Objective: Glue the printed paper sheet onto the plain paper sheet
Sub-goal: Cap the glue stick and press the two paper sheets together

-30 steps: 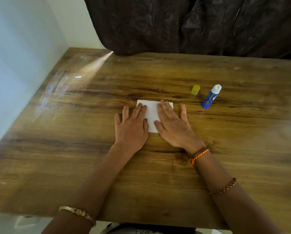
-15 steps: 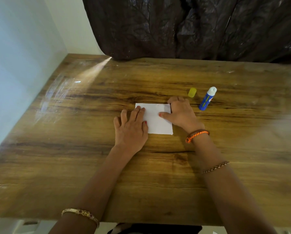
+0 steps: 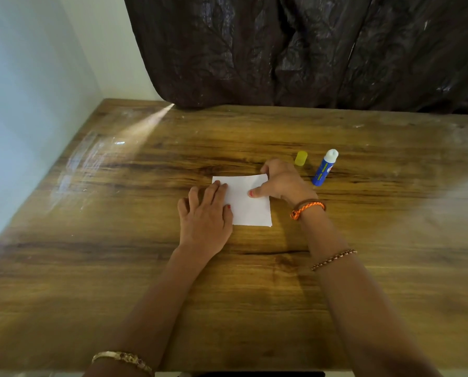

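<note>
A white paper sheet [image 3: 247, 206] lies in the middle of the wooden table [image 3: 118, 268], blank side up; no print shows, and I cannot tell whether a second sheet lies under it. My left hand [image 3: 204, 213] rests flat on its left part with straight fingers. My right hand [image 3: 281, 182] pinches the sheet's far right corner, thumb on top and fingers curled at the edge, and that corner looks slightly raised.
An uncapped blue glue stick [image 3: 323, 168] with a white tip lies just right of my right hand. Its yellow cap [image 3: 301, 158] sits beside it. A dark curtain [image 3: 309, 50] hangs behind the table and a pale wall [image 3: 23, 104] runs along the left.
My right hand left its flat press on the sheet, slid to the far right corner and curled onto it. The left hand stayed flat on the left part.
</note>
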